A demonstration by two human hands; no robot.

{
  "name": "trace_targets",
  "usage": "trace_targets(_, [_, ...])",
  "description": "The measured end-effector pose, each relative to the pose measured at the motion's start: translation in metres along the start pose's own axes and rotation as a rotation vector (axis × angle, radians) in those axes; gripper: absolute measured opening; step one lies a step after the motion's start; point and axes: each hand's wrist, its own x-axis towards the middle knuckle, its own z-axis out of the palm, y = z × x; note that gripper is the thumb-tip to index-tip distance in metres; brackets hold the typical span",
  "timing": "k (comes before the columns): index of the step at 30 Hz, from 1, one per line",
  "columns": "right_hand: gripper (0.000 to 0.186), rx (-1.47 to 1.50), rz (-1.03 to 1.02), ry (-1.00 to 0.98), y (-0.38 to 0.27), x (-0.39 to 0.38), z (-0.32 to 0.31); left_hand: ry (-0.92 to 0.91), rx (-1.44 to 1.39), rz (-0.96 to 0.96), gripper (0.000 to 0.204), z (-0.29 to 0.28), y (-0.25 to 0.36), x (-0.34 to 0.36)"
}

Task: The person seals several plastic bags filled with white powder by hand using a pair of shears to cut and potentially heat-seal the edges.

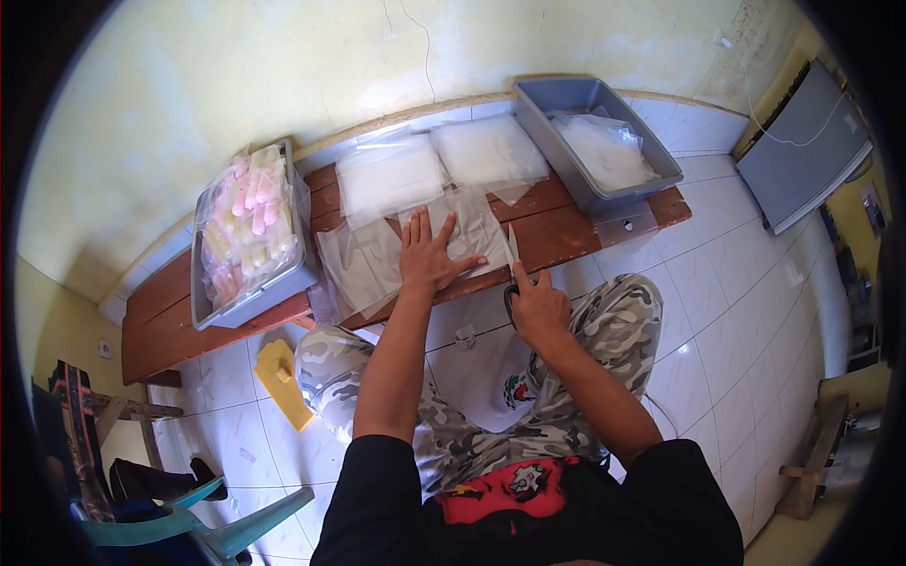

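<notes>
My left hand (429, 257) lies flat with fingers spread on thin clear plastic bags (354, 257) near the front edge of a low wooden bench (547, 224). My right hand (542, 307) is closed around the dark handle of a pair of scissors (512, 247). The blades point away from me, beside the right edge of the plastic under my left hand. Whether they touch that edge I cannot tell. Behind my hands lie two stacks of clear plastic bags, a left stack (392, 176) and a right stack (491, 151).
A grey tub (304, 236) on the left holds bagged pink and pale yellow sticks. Another grey tub (599, 200) on the right contains more clear plastic. A yellow object (283, 387) lies on the tiled floor, near a green plastic chair (226, 538). The wall (283, 75) stands behind the bench.
</notes>
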Motion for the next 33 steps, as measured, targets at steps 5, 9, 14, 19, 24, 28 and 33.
trace_targets(5, [0.061,0.046,0.000,0.000,-0.001,0.017,-0.005,0.021,0.010,0.022,0.116,0.000,0.002,0.000])
trace_targets(9, [0.062,0.042,-0.028,0.020,-0.003,0.033,-0.004,0.029,0.014,0.017,0.117,0.002,-0.001,0.000])
trace_targets(14, [0.062,0.020,-0.024,0.042,-0.007,0.052,-0.003,0.023,0.010,0.011,0.117,0.001,0.001,0.002])
trace_targets(19, [0.063,-0.007,0.002,0.029,-0.008,0.078,0.002,0.024,0.014,0.012,0.115,0.001,0.002,0.002])
trace_targets(24, [0.059,-0.004,-0.026,0.062,-0.017,0.098,-0.006,0.046,-0.013,0.024,0.116,0.002,-0.001,0.001])
trace_targets(28, [0.054,-0.020,-0.081,0.089,-0.021,0.114,-0.008,0.056,-0.001,0.028,0.116,0.002,-0.002,0.001])
trace_targets(33, [0.055,0.008,0.017,0.159,-0.005,0.151,-0.003,0.039,-0.014,0.035,0.118,0.003,0.005,0.004])
